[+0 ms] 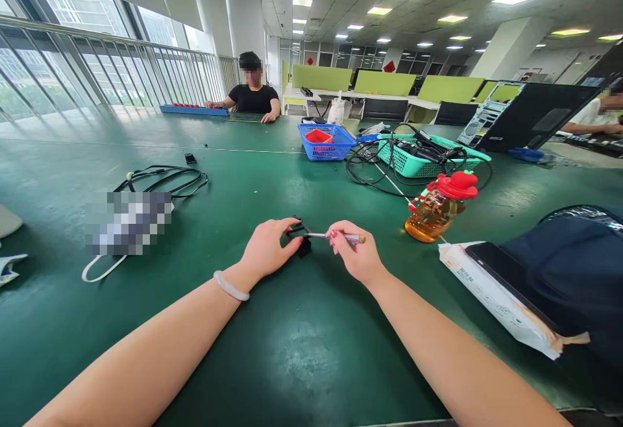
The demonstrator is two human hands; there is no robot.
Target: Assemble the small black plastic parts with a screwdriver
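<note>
My left hand (267,245) is closed, thumb and fingers gripping a small black plastic part (304,248) low over the green table (296,362). Its exact kind is hard to make out, since the fingers cover some of it. A slim screwdriver (354,238) with a pale, see-through handle is pinched in my right hand (357,257). The shaft points left, and its tip meets or nearly meets the black part; I cannot tell which. A pale bangle circles my left wrist.
Left lies a coiled black cable (192,187) by a blurred object (131,222). Right stand a red-lidded bottle (435,209), a tissue pack (491,297) and dark cloth (559,271). Beyond are a blue basket (326,151) and a green basket of cables (413,166). A person (253,97) sits across.
</note>
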